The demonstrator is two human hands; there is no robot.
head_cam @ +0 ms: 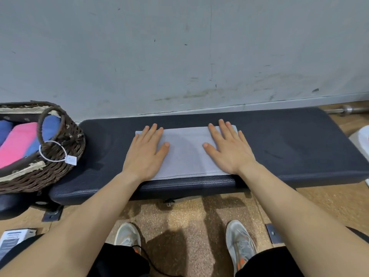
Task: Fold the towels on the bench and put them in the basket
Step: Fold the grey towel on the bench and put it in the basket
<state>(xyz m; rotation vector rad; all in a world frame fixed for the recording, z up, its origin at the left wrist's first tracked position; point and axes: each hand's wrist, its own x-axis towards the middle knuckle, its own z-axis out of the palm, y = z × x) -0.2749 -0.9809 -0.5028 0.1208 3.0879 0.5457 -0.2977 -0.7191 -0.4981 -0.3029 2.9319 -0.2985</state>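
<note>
A pale grey towel (186,151) lies folded into a flat rectangle in the middle of the dark padded bench (289,144). My left hand (146,151) rests flat on its left end, fingers spread. On the towel's right end my right hand (226,147) presses flat the same way. Neither hand grips anything. At the bench's left end stands a brown wicker basket (65,156) holding folded pink (16,144) and blue (49,132) towels.
A scuffed grey wall stands right behind the bench. A barbell end (343,110) lies on the floor at the far right, with a white object (361,140) beside the bench's right end. My shoes are on the cork-coloured floor below; a small box (12,239) sits lower left.
</note>
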